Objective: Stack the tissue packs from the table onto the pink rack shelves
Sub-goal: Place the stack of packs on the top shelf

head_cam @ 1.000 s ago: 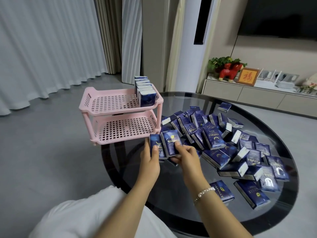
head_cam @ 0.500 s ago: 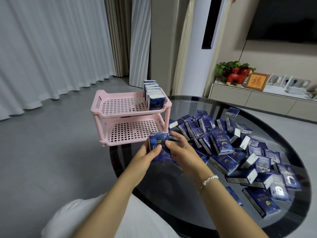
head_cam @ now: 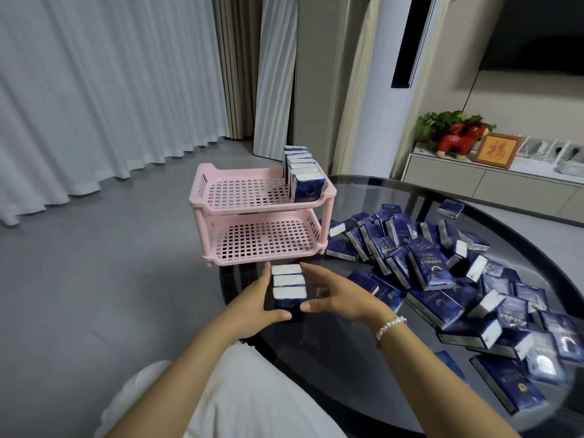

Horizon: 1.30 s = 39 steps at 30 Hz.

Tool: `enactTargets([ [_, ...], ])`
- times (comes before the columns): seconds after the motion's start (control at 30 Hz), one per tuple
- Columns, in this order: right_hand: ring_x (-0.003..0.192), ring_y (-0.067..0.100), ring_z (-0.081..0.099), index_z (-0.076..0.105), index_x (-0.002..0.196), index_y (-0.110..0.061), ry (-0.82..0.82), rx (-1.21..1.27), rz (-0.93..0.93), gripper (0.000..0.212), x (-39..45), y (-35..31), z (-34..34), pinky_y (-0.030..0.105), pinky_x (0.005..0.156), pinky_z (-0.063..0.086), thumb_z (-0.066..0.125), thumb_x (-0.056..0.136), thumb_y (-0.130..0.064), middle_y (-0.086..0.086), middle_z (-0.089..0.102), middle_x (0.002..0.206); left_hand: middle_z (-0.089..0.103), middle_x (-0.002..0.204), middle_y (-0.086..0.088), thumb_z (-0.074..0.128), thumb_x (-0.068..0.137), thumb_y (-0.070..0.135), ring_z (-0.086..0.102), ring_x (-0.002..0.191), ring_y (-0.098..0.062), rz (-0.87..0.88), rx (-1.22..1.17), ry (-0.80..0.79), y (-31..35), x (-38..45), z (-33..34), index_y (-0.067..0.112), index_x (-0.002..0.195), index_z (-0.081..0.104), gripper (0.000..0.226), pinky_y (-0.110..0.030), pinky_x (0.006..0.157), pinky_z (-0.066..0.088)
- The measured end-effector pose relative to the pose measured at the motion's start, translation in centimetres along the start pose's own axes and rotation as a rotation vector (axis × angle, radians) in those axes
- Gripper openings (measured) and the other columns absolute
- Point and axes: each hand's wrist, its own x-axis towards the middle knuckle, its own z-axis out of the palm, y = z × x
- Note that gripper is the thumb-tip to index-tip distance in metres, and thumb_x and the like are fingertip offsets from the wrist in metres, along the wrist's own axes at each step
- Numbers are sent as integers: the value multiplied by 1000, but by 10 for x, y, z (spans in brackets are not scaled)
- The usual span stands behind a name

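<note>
The left hand and right hand press flat, straight-fingered, against either side of three tissue packs standing together on the glass bench, just before the pink rack. A row of packs fills the top shelf's right side; a loose pile lies to the right.

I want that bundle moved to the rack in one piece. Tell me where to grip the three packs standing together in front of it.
Squeeze the bundle of three packs across its two outer blue faces, left hand from the left, right hand from the right. The packs stand on edge, white ends up, so inward pressure probably keeps them together; lifting only the top one would split them.
</note>
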Motion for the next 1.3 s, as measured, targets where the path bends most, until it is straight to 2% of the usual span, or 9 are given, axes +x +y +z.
enactTargets([
  [0.1,109,-4,49,35,141,-28,32,-52,-29,72,0,-8,1,0,83,35,71,81,-15,-18,48,125,16,159,6,62,90,33,27,142,-13,-41,52,-32,0,0,1,26,149,-20,101,-23,111,24],
  [0.2,94,-5,55,42,134,-23,32,-10,-37,63,4,-10,1,-1,70,39,70,81,-9,-14,54,119,34,152,7,64,89,28,39,135,-12,3,24,40,0,3,2,24,152,1,90,-22,108,30],
  [0.33,103,9,62,50,124,-23,22,94,-14,49,7,-12,-7,20,80,51,70,81,-9,-6,64,117,53,133,15,75,79,26,52,124,-9,36,-159,81,-3,6,-7,32,141,34,74,-31,107,41],
  [0.47,105,6,62,53,121,-21,34,129,-88,41,5,-37,-26,17,81,48,67,84,-11,-6,65,115,58,126,13,80,69,35,57,115,-7,76,-281,111,15,7,-34,30,130,46,70,-39,102,47],
  [0.7,88,-9,61,53,119,-24,128,96,-250,40,10,-100,-65,14,77,48,68,83,-16,-10,65,113,57,120,16,83,69,27,56,115,-6,185,-248,261,72,18,-86,32,122,42,67,-33,101,46],
  [0.93,103,0,56,48,132,-28,304,-66,-284,53,41,-128,-90,13,83,46,67,83,-32,-17,55,117,62,121,10,79,75,21,59,111,-8,194,-272,300,90,57,-133,25,128,45,62,-37,102,47],
  [1.07,128,11,33,49,131,-31,510,-231,-254,42,74,-115,-94,37,109,30,56,90,-37,-12,47,131,57,129,2,77,78,18,57,114,-14,122,-321,384,80,93,-147,21,131,42,63,-38,103,46],
  [1.17,134,13,27,50,131,-31,588,-357,-209,37,97,-101,-93,39,112,18,48,94,-36,-10,44,142,51,129,3,73,82,15,52,111,-12,85,-322,404,75,118,-150,16,136,37,65,-27,97,42],
  [1.3,130,15,41,58,125,-26,606,-345,-249,33,107,-92,-88,41,109,31,46,95,-30,-6,49,139,50,128,4,70,85,13,50,110,-12,31,-303,380,64,147,-147,14,139,31,66,-25,92,40],
])
